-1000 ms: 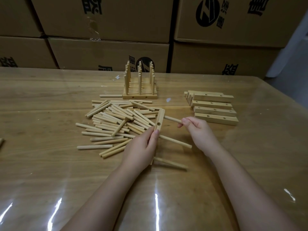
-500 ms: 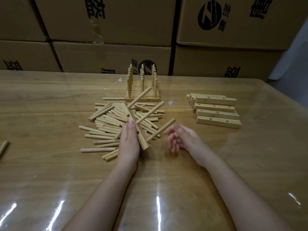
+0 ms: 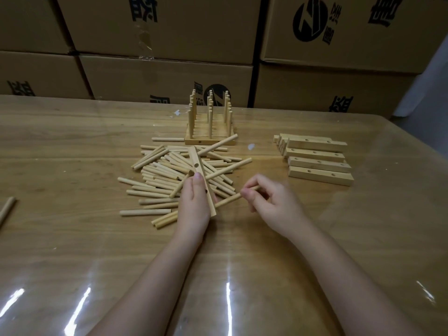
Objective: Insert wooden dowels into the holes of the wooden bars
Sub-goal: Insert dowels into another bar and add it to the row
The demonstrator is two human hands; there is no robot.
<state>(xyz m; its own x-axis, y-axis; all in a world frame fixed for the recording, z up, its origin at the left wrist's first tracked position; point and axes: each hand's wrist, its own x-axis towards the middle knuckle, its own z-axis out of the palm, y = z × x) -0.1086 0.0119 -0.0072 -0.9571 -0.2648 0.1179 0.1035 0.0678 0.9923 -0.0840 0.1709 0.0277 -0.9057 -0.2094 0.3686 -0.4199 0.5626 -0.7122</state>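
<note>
Boxes: brown cardboard boxes (image 3: 169, 76) with black printing stood stacked along the far edge of the table.
Table: a wood-grain table (image 3: 72, 238) under a glossy clear cover carried everything, with light streaks on its near part.
Dowel pile: a pile of loose dowels (image 3: 160, 175) lay crisscrossed at the middle of the table, just beyond and left of the hands.
Bare bars: a row of drilled wooden bars (image 3: 317, 163) lay side by side to the right, well apart from the pile.
Finished bars: bars already fitted with upright dowels (image 3: 209, 139) stood packed together behind the pile.
Left hand: the left hand (image 3: 194, 204) gripped the held bar at its near half, fingers curled round it and one fingertip pressed on its face.
Right hand: the right hand (image 3: 274, 204) pinched the third dowel at its outer end between its fingertips, slightly blurred.
Held bar: the held bar (image 3: 196, 161) was raised over the pile, tilted, its far end pointing away.
Seated dowels: two dowels, one near the far end (image 3: 218, 144) and one at the middle (image 3: 230, 169), stuck out of the bar to the right.
Third dowel: the third dowel (image 3: 228, 200) met the bar close to its near end; whether its tip was in the hole could not be told.
Stray dowel: a stray dowel (image 3: 7, 209) lay at the left edge.
</note>
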